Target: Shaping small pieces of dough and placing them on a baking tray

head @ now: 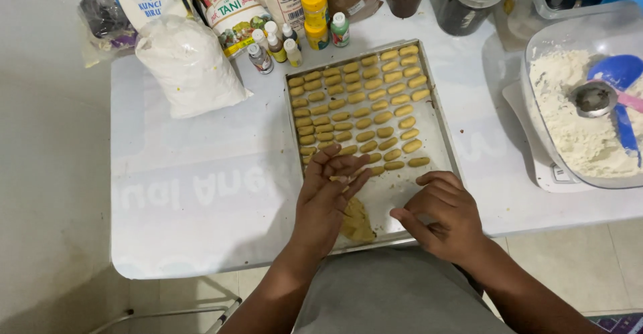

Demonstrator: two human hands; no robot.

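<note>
Head view: up and left of the left hand (328,193), a white flour bag (189,66) lies on the table (201,200), with small dropper bottles (274,46) just right of it. The left hand's fingers, held together and nearly flat, press at the near rows of small dough logs (362,106) on the baking tray (442,140). A dough lump (356,223) sits just below its fingers. The right hand (442,217), loosely curled, rests on the tray's bare corner. Far right, a tub of flour (576,126).
</note>
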